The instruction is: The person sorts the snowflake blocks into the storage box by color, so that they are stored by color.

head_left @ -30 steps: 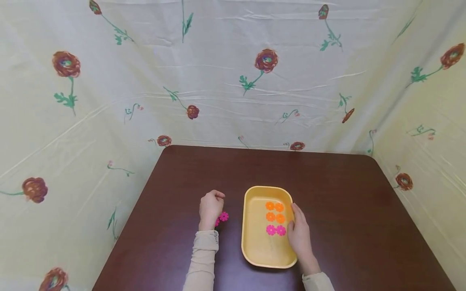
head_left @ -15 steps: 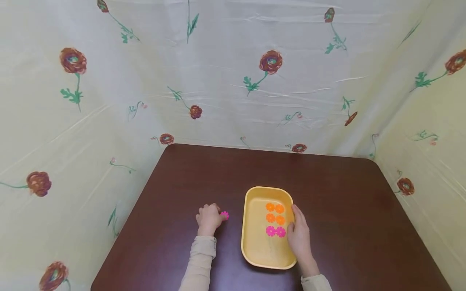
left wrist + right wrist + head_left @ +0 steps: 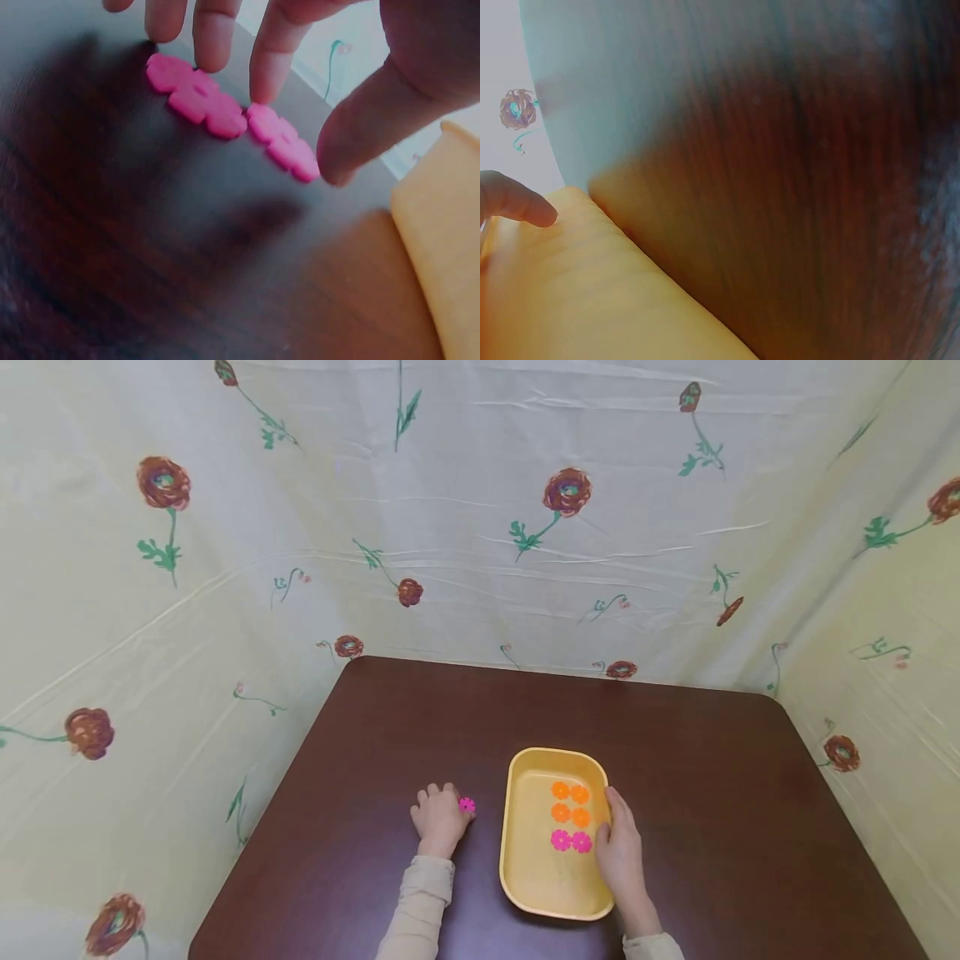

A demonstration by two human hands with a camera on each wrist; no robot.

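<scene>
The left hand (image 3: 439, 817) is hovering over two pink flower pieces (image 3: 225, 116) lying on the table (image 3: 375, 760) left of the yellow tray (image 3: 517, 827), fingers (image 3: 271, 56) and thumb reaching around the nearer-tray one without yet gripping it. The right hand (image 3: 619, 853) is resting flat-fingered on the tray's right rim (steadying it). The pieces are touching, so a loose pinch could drag both or flick one away.
</scene>
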